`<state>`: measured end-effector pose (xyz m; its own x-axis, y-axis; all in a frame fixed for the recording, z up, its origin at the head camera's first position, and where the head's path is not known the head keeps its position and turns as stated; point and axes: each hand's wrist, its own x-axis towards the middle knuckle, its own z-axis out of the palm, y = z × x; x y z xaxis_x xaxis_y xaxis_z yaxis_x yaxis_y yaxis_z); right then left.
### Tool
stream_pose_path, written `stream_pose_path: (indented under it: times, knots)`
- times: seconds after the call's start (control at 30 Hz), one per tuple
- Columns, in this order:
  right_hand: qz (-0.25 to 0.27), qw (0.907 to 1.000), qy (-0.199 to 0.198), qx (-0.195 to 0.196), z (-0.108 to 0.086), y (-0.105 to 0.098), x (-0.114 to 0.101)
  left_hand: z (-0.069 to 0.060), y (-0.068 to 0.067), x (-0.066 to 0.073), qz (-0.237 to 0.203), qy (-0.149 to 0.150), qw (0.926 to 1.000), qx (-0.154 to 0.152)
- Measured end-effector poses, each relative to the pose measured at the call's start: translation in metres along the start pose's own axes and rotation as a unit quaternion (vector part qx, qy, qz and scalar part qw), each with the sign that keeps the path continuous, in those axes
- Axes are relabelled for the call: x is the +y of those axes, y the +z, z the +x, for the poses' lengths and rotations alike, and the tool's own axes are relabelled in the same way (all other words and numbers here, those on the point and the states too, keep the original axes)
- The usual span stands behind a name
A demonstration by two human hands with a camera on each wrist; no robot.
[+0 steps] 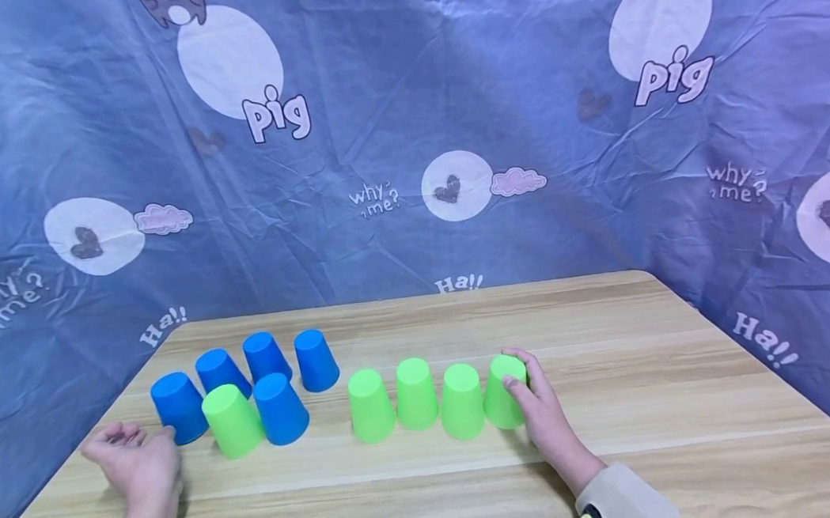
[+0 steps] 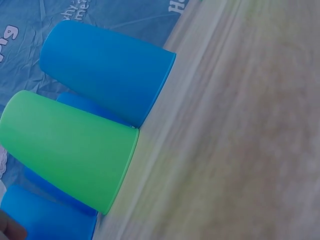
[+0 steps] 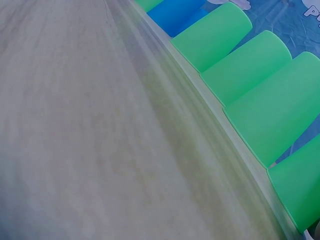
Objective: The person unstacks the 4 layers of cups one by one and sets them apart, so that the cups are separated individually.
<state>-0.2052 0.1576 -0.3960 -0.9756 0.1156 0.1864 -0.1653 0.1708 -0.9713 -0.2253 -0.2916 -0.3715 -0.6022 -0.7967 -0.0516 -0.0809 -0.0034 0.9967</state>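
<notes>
My right hand (image 1: 547, 416) grips the rightmost green cup (image 1: 500, 400) of a row of upside-down green cups, thumb on the near side and fingers behind. In the right wrist view that green cup (image 3: 299, 185) is cut off by the edge. Beside the leftmost blue cup (image 1: 179, 406) is my left hand (image 1: 141, 470), its fingers loosely bent and holding nothing. Its thumb is close to that cup; whether they touch I cannot tell. One green cup (image 1: 232, 421) stands among the blue cups, left of a nearer blue cup (image 1: 281, 410).
More upside-down blue cups, such as the far one (image 1: 317, 362), stand behind on the left of the wooden table (image 1: 680, 401). Green cups (image 1: 371, 407) fill the middle of the row. A blue printed cloth (image 1: 400, 252) hangs behind the table.
</notes>
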Motion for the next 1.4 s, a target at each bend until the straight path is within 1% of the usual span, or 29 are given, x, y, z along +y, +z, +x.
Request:
stream_pose_path:
  times: [0.1, 0.23, 0.33, 0.4, 0.5, 0.63, 0.73, 0.93, 1.0, 1.2, 1.4]
  knots:
    - [0.000, 1.0000, 0.000, 0.001, 0.000, 0.000, 0.000, 0.000, -0.001, -0.001, 0.009, 0.001, 1.0000, 0.002]
    - [-0.001, 1.0000, 0.002, 0.000, 0.000, 0.001, 0.000, 0.000, -0.002, -0.003, 0.010, 0.000, 1.0000, 0.003]
    - [0.000, 1.0000, 0.002, -0.001, 0.000, 0.000, 0.000, 0.000, -0.001, -0.003, 0.010, -0.002, 0.9999, 0.001]
    - [0.000, 1.0000, 0.002, -0.001, 0.000, 0.000, 0.000, 0.000, 0.001, -0.003, 0.014, -0.003, 0.9999, -0.006]
    - [0.000, 1.0000, 0.000, 0.002, 0.000, -0.002, 0.000, 0.001, 0.008, -0.001, 0.033, -0.008, 0.9987, -0.038]
    - [0.000, 1.0000, -0.005, 0.008, 0.001, -0.003, 0.000, 0.004, 0.017, 0.001, 0.059, -0.010, 0.9941, -0.091]
    - [0.000, 1.0000, -0.006, 0.008, 0.001, -0.002, 0.001, 0.006, 0.020, 0.000, 0.065, -0.008, 0.9922, -0.106]
    - [0.000, 1.0000, -0.004, 0.003, 0.000, 0.000, 0.002, 0.008, 0.023, -0.001, 0.076, 0.005, 0.9905, -0.114]
    - [0.001, 1.0000, -0.004, 0.003, 0.000, 0.000, 0.001, 0.008, 0.023, -0.001, 0.081, 0.009, 0.9905, -0.111]
    - [0.001, 1.0000, -0.006, 0.005, 0.000, 0.000, 0.001, 0.009, 0.026, -0.001, 0.082, 0.005, 0.9917, -0.099]
    - [0.002, 1.0000, -0.005, 0.006, 0.000, 0.000, 0.001, 0.011, 0.025, -0.004, 0.089, 0.015, 0.9895, -0.113]
